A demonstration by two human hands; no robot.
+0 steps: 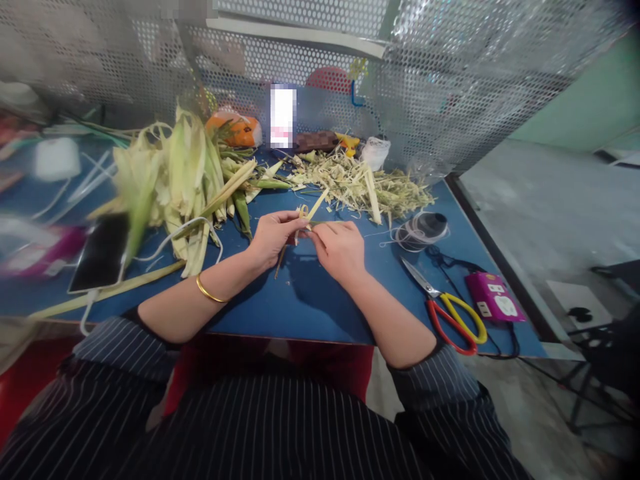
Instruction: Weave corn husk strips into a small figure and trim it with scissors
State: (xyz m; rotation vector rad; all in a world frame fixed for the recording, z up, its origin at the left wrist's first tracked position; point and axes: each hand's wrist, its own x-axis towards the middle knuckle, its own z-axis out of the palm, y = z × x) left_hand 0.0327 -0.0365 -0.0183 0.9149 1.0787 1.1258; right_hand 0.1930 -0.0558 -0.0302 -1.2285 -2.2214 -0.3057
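Over the middle of the blue table, my left hand (273, 237) pinches a small piece of folded corn husk (317, 206), with a pale strip sticking up and thin ends hanging below. My right hand (341, 249) meets it from the other side, its fingers closed on the same husk work. The fingertips of both hands almost touch and hide part of the piece. To the left lies a heap of pale green corn husks (187, 160). Behind my hands spreads a pile of husk scraps (345, 177).
Scissors (440, 303) with red and yellow handles lie on the right, near a spool of dark thread (424, 230) and a purple power strip (495, 297). A phone (100, 253) with a white cable rests on the left. Perforated metal mesh (300, 40) stands behind the table (320, 313).
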